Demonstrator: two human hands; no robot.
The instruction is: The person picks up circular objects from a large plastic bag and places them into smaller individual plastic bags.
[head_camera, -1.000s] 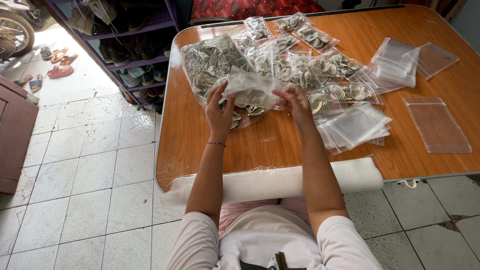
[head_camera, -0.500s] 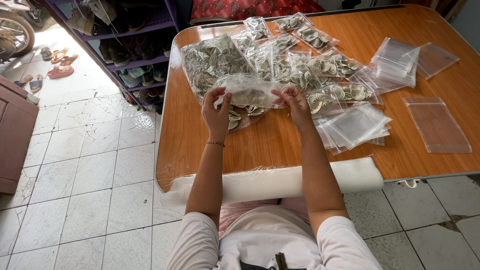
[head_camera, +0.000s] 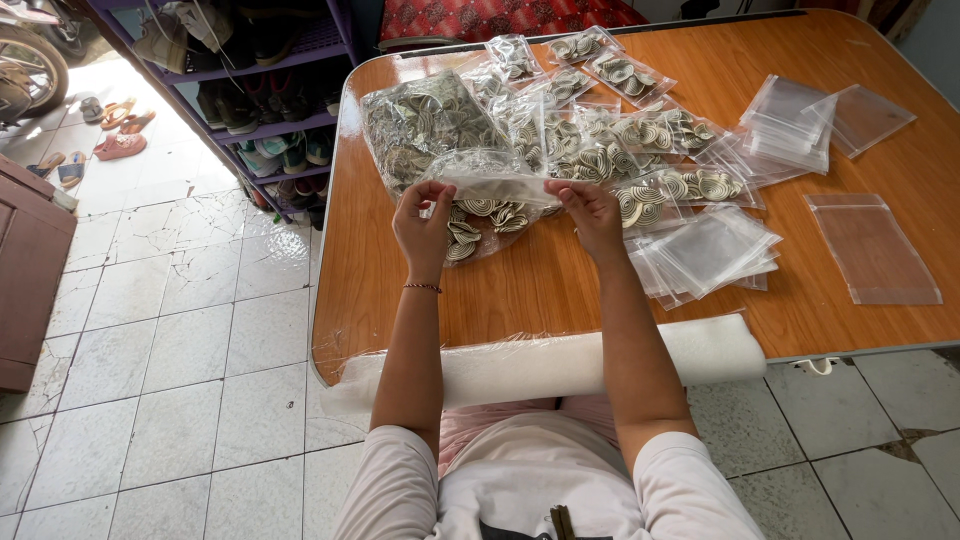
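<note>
From up here I see my left hand (head_camera: pixel 425 222) and right hand (head_camera: pixel 590 208) both raised at the middle of the frame, each pinching one end of the mouth of a clear plastic bag (head_camera: pixel 482 200); the fingers are curled closed on the bag's top edge, thumbs toward me, and the bag hangs between them just above the desk (head_camera: pixel 520 290). Inside it, low and toward the left, sit a handful of flat spiral coils (head_camera: pixel 480 215), pale and dark-striped, so I judge this bag as filled and at the closing stage, its strip not yet visibly pressed shut along the whole width. Behind my hands, in the upper middle of the frame, lies a large loose sack of coils (head_camera: pixel 425 125), bulging and far from used up, which tells me a good share of the stock is left to portion out. To the right of it and running toward the upper centre is a spread of small filled bags (head_camera: pixel 640 135), overlapping one another, a fair number already done. Lower right of my right hand rests a stack of empty clear bags (head_camera: pixel 710 250), another stack of empty bags (head_camera: pixel 790 125) sits at the upper right, and a single flat bag (head_camera: pixel 870 248) lies apart at the far right. A white roll (head_camera: pixel 580 365) lies along the near edge of the desk. By my reckoning the job is somewhere in its middle.
</note>
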